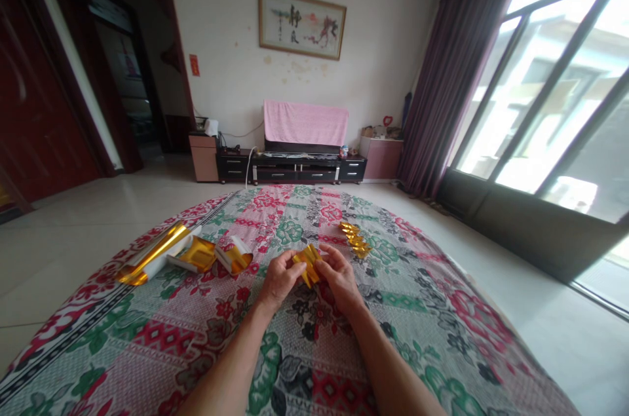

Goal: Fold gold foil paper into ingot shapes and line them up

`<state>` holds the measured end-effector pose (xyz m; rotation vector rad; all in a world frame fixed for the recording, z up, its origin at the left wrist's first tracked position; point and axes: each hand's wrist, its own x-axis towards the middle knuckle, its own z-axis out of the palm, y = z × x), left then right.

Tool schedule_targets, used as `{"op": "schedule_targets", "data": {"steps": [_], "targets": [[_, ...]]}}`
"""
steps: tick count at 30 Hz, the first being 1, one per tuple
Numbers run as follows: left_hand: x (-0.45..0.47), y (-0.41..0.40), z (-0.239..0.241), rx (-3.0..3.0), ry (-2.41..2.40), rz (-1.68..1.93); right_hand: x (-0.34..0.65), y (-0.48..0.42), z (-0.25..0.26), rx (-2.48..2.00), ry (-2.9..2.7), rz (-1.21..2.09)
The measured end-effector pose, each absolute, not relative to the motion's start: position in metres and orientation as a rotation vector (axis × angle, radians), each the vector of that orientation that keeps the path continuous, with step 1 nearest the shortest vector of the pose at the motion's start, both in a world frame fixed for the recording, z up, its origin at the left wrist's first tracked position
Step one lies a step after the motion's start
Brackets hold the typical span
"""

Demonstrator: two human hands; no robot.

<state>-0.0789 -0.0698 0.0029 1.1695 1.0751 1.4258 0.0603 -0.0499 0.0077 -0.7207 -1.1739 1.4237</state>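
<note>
A folded piece of gold foil paper (308,263) is pinched between both hands over a floral cloth (314,350). My left hand (281,280) grips its left side with curled fingers. My right hand (339,275) holds the right side, fingers closed on it. A small row of finished folded gold pieces (354,239) lies on the cloth just beyond my right hand. Loose gold foil sheets (196,253) lie to the left, past my left hand.
A long strip of gold foil (150,255) rests near the cloth's left edge. Pale floor tiles (63,239) surround the cloth. A low dark TV cabinet (295,167) with a pink cover stands at the far wall. Large glass doors (555,114) and a curtain fill the right.
</note>
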Motion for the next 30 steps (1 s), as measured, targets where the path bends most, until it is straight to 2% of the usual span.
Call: {"op": "schedule_targets", "data": {"steps": [30], "targets": [[-0.079, -0.077, 0.019, 1.093, 1.073, 1.441, 0.062, -0.051, 0.011, -0.794, -1.173, 1.418]]}}
